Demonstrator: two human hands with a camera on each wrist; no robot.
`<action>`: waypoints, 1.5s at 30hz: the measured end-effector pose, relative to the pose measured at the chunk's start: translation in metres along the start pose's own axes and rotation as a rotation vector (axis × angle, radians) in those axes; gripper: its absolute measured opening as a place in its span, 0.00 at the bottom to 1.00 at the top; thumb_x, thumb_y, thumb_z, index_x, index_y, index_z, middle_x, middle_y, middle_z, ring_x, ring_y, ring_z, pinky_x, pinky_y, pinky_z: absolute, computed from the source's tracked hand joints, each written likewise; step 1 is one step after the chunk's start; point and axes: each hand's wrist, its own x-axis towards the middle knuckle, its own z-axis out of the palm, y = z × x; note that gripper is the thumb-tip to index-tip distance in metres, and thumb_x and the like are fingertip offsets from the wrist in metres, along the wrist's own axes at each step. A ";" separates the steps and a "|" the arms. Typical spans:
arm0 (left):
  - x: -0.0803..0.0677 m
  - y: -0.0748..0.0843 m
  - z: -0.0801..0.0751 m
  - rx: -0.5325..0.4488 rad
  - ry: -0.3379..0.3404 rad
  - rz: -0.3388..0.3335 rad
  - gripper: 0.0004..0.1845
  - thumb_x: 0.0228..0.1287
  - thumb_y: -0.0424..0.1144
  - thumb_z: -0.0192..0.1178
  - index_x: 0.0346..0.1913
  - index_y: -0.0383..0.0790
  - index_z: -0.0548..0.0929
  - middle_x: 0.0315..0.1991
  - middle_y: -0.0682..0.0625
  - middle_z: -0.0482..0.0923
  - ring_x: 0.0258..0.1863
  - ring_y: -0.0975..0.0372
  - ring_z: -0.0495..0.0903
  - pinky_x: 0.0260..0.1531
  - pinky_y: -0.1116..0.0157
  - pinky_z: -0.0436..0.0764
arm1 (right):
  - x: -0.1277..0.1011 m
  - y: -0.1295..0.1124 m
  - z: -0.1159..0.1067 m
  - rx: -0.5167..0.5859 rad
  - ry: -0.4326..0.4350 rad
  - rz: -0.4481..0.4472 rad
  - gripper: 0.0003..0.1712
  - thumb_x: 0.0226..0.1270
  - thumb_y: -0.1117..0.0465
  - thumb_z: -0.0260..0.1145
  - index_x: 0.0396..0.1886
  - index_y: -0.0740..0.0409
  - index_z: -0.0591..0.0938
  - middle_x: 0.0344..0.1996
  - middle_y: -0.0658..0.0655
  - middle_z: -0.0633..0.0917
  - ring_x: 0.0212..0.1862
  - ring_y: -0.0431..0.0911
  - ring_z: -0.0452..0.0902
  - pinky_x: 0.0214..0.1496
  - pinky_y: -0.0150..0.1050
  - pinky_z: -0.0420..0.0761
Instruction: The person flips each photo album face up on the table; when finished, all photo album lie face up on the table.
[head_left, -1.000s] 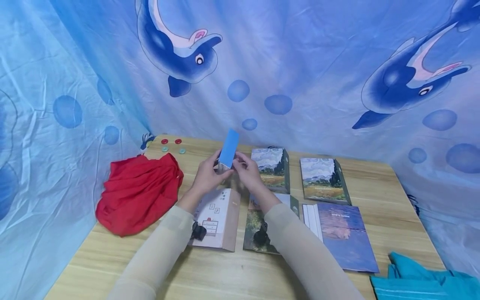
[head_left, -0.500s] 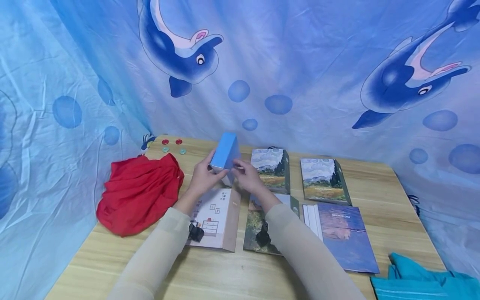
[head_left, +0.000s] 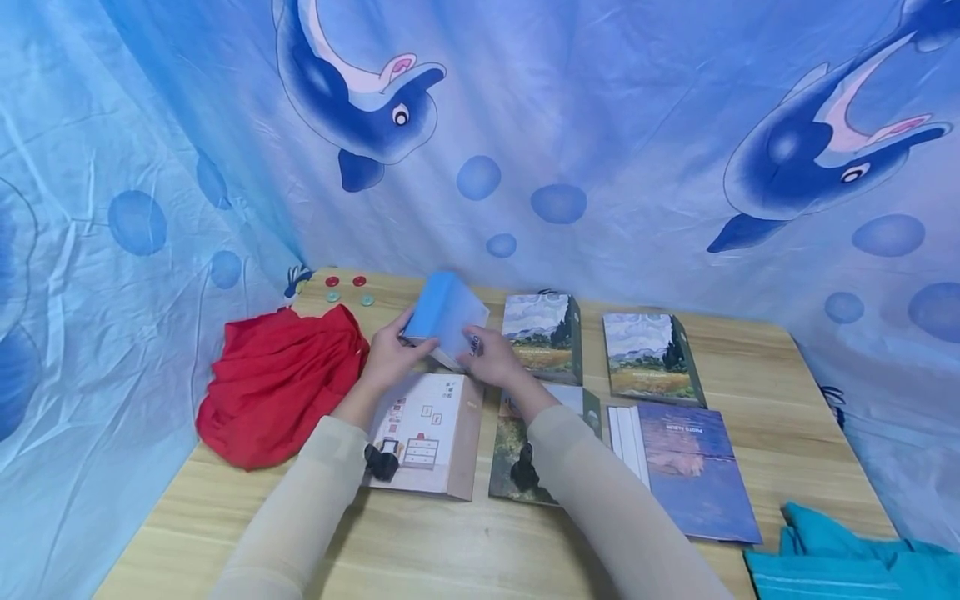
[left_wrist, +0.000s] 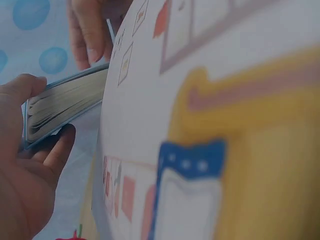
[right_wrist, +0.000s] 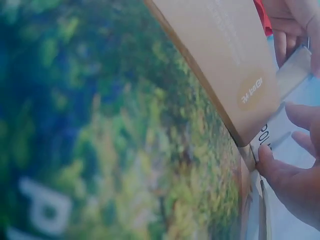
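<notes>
Holding a blue album (head_left: 444, 315) above the bench (head_left: 465, 542), left hand (head_left: 386, 360) and right hand (head_left: 491, 358) each grip an end. Left wrist view: left fingers (left_wrist: 55, 150) clasp its page edge. Right wrist view: right fingertips (right_wrist: 272, 162) press its cover.

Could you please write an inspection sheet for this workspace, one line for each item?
Surface: light wooden table, partly covered.
Job's things: small blue-covered album, tilted, held above the table.
Clutter: five more picture-covered albums; red cloth; teal cloth; small red and green buttons.
Grippers: left hand and right hand both grip the blue album.
Cables: nothing seen.
Surroundings: blue dolphin-print fabric backdrop.
</notes>
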 end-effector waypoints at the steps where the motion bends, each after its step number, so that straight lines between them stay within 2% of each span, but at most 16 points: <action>1: 0.000 -0.001 -0.001 0.003 -0.003 -0.001 0.44 0.63 0.48 0.71 0.78 0.42 0.63 0.71 0.37 0.68 0.66 0.43 0.73 0.63 0.49 0.76 | 0.000 0.000 0.000 -0.003 -0.002 -0.003 0.33 0.71 0.54 0.67 0.74 0.54 0.72 0.67 0.63 0.76 0.68 0.60 0.70 0.72 0.54 0.69; 4: 0.001 -0.007 -0.003 0.023 -0.015 -0.012 0.43 0.63 0.48 0.71 0.77 0.39 0.65 0.71 0.37 0.70 0.66 0.43 0.73 0.64 0.49 0.76 | 0.000 0.002 0.001 -0.033 -0.003 -0.011 0.33 0.71 0.55 0.68 0.72 0.57 0.73 0.64 0.63 0.78 0.65 0.59 0.72 0.70 0.53 0.71; 8: 0.002 -0.014 -0.006 0.082 -0.061 -0.063 0.39 0.66 0.48 0.69 0.74 0.34 0.68 0.71 0.37 0.70 0.68 0.45 0.71 0.66 0.49 0.73 | 0.000 0.002 0.001 -0.048 -0.004 -0.011 0.32 0.72 0.56 0.67 0.72 0.60 0.72 0.68 0.63 0.75 0.70 0.58 0.68 0.74 0.51 0.66; 11: 0.002 -0.017 -0.008 0.131 -0.114 -0.123 0.40 0.68 0.48 0.67 0.75 0.31 0.66 0.71 0.35 0.68 0.70 0.44 0.69 0.69 0.49 0.70 | 0.000 0.000 0.001 -0.011 0.018 0.035 0.34 0.72 0.56 0.67 0.74 0.60 0.70 0.70 0.64 0.72 0.72 0.59 0.65 0.75 0.52 0.64; 15: 0.001 -0.018 -0.010 0.152 -0.155 -0.175 0.40 0.69 0.48 0.66 0.75 0.30 0.63 0.71 0.34 0.67 0.70 0.43 0.69 0.69 0.48 0.69 | -0.001 -0.002 -0.001 0.048 0.049 0.126 0.43 0.70 0.56 0.69 0.78 0.62 0.62 0.73 0.67 0.67 0.73 0.61 0.63 0.75 0.54 0.63; 19: 0.002 -0.019 -0.010 0.150 -0.163 -0.179 0.39 0.69 0.46 0.65 0.75 0.30 0.64 0.71 0.34 0.68 0.69 0.44 0.70 0.68 0.50 0.71 | -0.001 -0.001 -0.001 0.110 0.043 0.166 0.49 0.70 0.57 0.69 0.80 0.66 0.53 0.73 0.68 0.67 0.70 0.60 0.68 0.73 0.51 0.68; 22: 0.003 -0.019 -0.010 0.135 -0.168 -0.186 0.37 0.70 0.46 0.65 0.75 0.31 0.65 0.71 0.34 0.69 0.69 0.44 0.70 0.68 0.51 0.71 | -0.001 0.000 0.000 0.132 0.026 0.162 0.49 0.71 0.58 0.68 0.80 0.67 0.51 0.71 0.68 0.70 0.68 0.59 0.72 0.70 0.49 0.73; 30: 0.005 -0.017 -0.013 0.128 -0.181 -0.217 0.39 0.72 0.45 0.62 0.78 0.33 0.59 0.75 0.36 0.63 0.73 0.45 0.64 0.71 0.50 0.66 | 0.000 0.002 0.000 0.128 -0.064 0.091 0.48 0.71 0.57 0.69 0.80 0.66 0.53 0.70 0.68 0.71 0.68 0.56 0.72 0.71 0.45 0.72; 35: 0.006 -0.014 -0.014 0.136 -0.190 -0.202 0.38 0.72 0.45 0.62 0.77 0.33 0.61 0.73 0.36 0.66 0.72 0.45 0.66 0.71 0.49 0.67 | -0.001 0.004 -0.003 0.203 -0.093 0.093 0.45 0.72 0.60 0.67 0.81 0.62 0.54 0.70 0.67 0.71 0.68 0.56 0.72 0.69 0.46 0.74; 39: 0.006 -0.013 -0.013 0.134 -0.183 -0.183 0.37 0.71 0.45 0.62 0.77 0.36 0.63 0.72 0.37 0.67 0.71 0.44 0.68 0.70 0.48 0.68 | -0.002 0.006 -0.006 0.188 -0.085 0.089 0.41 0.73 0.59 0.66 0.80 0.57 0.59 0.69 0.68 0.72 0.67 0.56 0.73 0.68 0.47 0.75; 43: 0.005 -0.010 -0.012 0.157 -0.174 -0.167 0.37 0.72 0.46 0.62 0.78 0.37 0.62 0.73 0.37 0.66 0.71 0.44 0.67 0.69 0.48 0.69 | -0.002 0.007 -0.009 0.146 -0.081 0.090 0.38 0.74 0.56 0.64 0.79 0.55 0.62 0.52 0.70 0.80 0.50 0.58 0.79 0.55 0.50 0.81; 45: 0.004 -0.008 -0.011 0.182 -0.164 -0.149 0.37 0.72 0.46 0.62 0.78 0.37 0.62 0.74 0.37 0.65 0.72 0.43 0.65 0.70 0.47 0.67 | -0.003 0.007 -0.011 0.118 -0.078 0.086 0.37 0.75 0.54 0.64 0.79 0.54 0.63 0.50 0.69 0.80 0.49 0.59 0.77 0.53 0.52 0.80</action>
